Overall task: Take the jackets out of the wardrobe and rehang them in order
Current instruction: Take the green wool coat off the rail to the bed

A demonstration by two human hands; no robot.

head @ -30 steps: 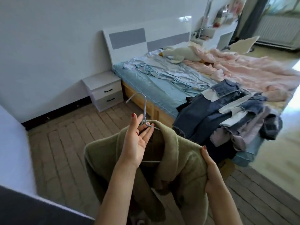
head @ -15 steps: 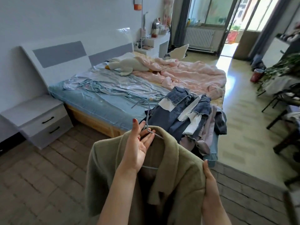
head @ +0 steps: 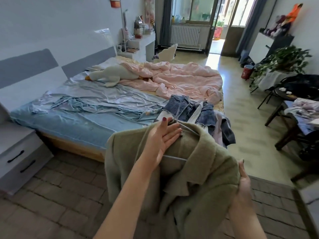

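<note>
An olive-green fleecy jacket [head: 198, 178] hangs on a thin pale wire hanger [head: 174, 158] in front of me, above the brick-pattern floor. My left hand [head: 160, 137] is at the collar, palm toward me, and holds the hanger's neck between its nearly straight fingers. The hook is blurred above them. My right hand [head: 244, 183] grips the jacket's right shoulder, thumb over the fabric. A pile of denim and pale jackets [head: 193, 109] lies on the near corner of the bed, just beyond the hanger. No wardrobe is in view.
The bed [head: 77, 118] has blue sheets, a pink duvet [head: 181, 80] and a white plush goose [head: 114, 75]. A grey nightstand [head: 15, 152] stands at the left. Dark chairs with clothes [head: 293, 118] and a plant [head: 283, 61] line the right side.
My view has swung right, from the wall and nightstand to the whole bed and room. The jacket has come closer to the clothes pile. Both hands keep their hold.
</note>
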